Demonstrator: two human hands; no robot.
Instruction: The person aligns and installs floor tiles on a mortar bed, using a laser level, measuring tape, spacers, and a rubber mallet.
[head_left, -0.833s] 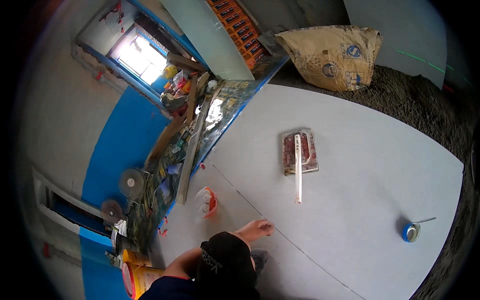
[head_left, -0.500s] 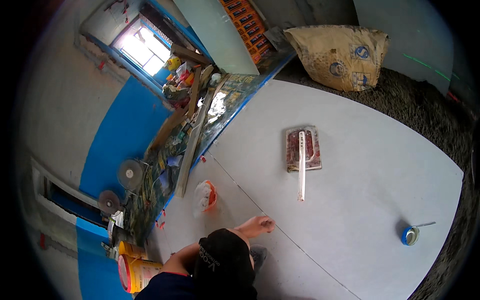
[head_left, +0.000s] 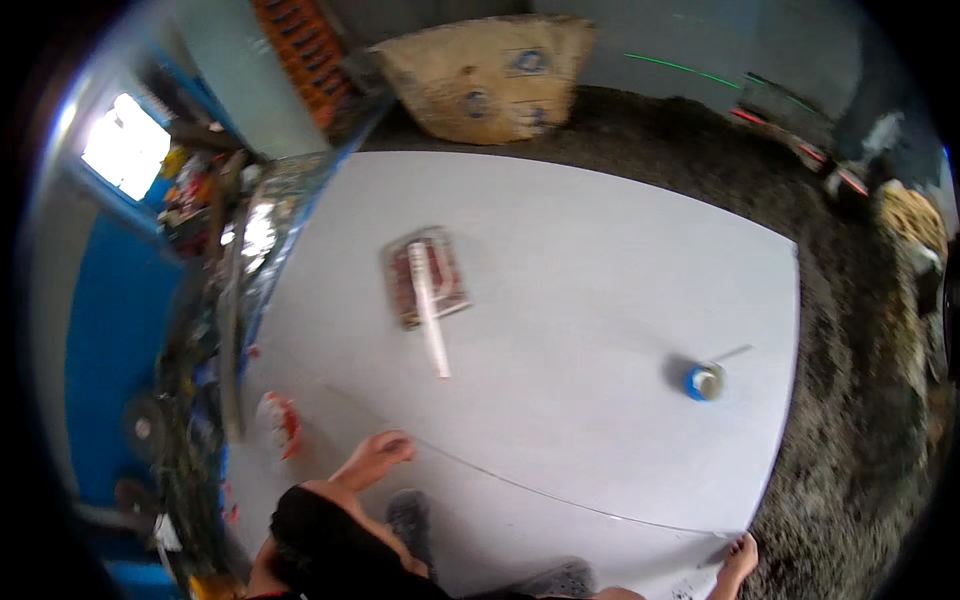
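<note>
My left hand [head_left: 385, 452] hangs beyond my bent knee, its fingers curled closed above the thin joint [head_left: 520, 484] between pale grey floor slabs [head_left: 560, 300]. What it holds, if anything, is hidden. Low at the right, the fingers of my right hand [head_left: 740, 556] are pressed together at the slab's edge, where the joint ends. Blur hides whatever may be in them. Farther off lies a dirty reddish-brown rectangular tool [head_left: 403, 290] with a pale loop on top. Across it rests a white stick [head_left: 428, 318]. A small blue round pot [head_left: 705, 382] stands nearer my right hand.
A torn brown paper sack [head_left: 490, 85] stands at the back on dark rough mortar [head_left: 810, 400], which borders the slabs. To my left are an orange-and-white container [head_left: 281, 425], a long wooden board [head_left: 229, 330] and piled clutter. My shoes [head_left: 410, 525] are on the slab.
The view has swung right, so the floor things sit farther left. My right hand has come into view at the slab's edge. My left hand remains closed past my knee.
</note>
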